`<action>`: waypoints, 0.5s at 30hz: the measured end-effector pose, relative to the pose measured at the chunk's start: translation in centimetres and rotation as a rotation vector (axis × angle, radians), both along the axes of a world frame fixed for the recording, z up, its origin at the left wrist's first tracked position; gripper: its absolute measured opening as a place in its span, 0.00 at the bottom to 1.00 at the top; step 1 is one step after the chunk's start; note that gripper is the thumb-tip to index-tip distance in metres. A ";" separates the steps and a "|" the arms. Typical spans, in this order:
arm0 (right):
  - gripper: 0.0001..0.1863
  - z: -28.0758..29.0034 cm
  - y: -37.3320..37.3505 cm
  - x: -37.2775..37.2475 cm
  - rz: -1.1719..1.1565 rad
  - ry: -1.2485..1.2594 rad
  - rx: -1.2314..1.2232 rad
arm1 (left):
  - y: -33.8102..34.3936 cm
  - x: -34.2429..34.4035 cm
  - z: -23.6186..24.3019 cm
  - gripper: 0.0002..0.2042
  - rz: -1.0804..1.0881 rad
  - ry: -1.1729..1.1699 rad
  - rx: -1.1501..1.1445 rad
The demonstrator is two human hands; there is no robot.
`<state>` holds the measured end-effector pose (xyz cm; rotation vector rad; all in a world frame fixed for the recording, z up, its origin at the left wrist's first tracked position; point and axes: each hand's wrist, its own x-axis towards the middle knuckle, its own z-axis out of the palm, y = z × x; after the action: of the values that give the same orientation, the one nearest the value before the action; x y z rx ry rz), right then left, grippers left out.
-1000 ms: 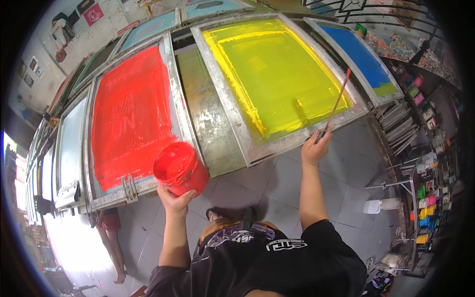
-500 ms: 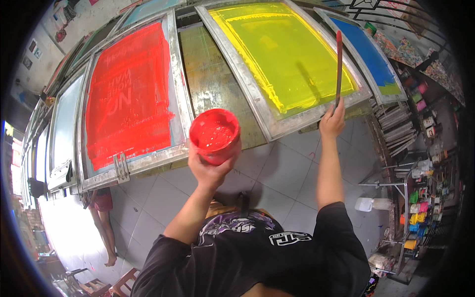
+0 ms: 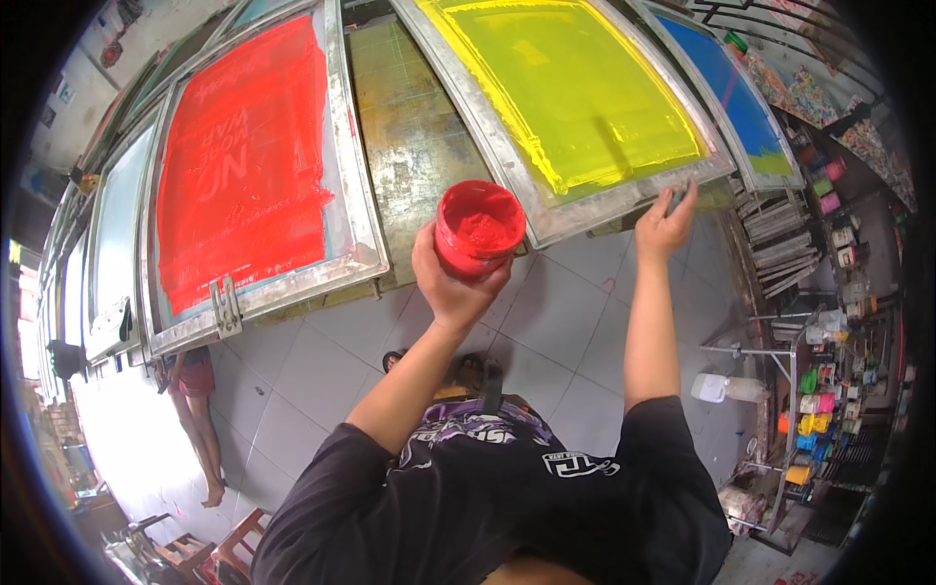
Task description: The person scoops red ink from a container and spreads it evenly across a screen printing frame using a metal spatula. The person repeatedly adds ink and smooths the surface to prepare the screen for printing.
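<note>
My left hand point(image 3: 444, 292) grips a red tub point(image 3: 473, 244) of thick red ink, held tilted toward me at the gap between two screens. My right hand point(image 3: 665, 219) is at the front edge of the yellow-inked screen point(image 3: 585, 93), its fingers around something small and dark that I cannot make out; the long red stick no longer shows clearly. To the left lies a framed screen point(image 3: 239, 146) spread with red ink, a metal clamp on its front rail. Between the screens is a stained board point(image 3: 400, 107).
A blue-inked screen point(image 3: 726, 88) sits at the right, above stacked frames point(image 3: 780, 244). A metal rack point(image 3: 790, 390) holds colourful containers. At lower left are a person's bare legs point(image 3: 195, 419) and wooden furniture point(image 3: 239, 541). Grey tiles point(image 3: 556, 322) lie below.
My left hand has carried the tub right and upward. My right hand has shifted slightly right; the red stick that stood up from it is no longer visible.
</note>
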<state>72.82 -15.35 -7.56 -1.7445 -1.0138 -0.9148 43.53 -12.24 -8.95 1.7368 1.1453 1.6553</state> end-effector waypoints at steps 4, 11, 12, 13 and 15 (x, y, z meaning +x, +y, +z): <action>0.23 -0.1 -2.2 -1.9 0.134 0.215 0.070 | 0.2 -0.3 -0.3 0.42 0.136 0.121 0.031; 0.23 3.0 -4.8 -7.8 0.399 0.412 0.136 | -0.1 -0.1 0.1 0.51 0.196 0.349 -0.085; 0.23 3.2 -5.1 -8.6 0.437 0.466 0.141 | -0.3 -0.1 -0.2 0.53 0.216 0.297 -0.089; 0.23 3.4 -5.4 -9.3 0.464 0.489 0.135 | -0.6 -0.1 -0.5 0.56 0.237 0.245 -0.092; 0.24 3.6 -5.9 -10.4 0.514 0.528 0.131 | -1.3 -0.6 -1.2 0.60 0.213 0.173 -0.080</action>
<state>62.37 -21.25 -3.95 -1.4026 -0.9490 -0.1723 42.96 -13.57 -10.14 1.7866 1.5016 1.5774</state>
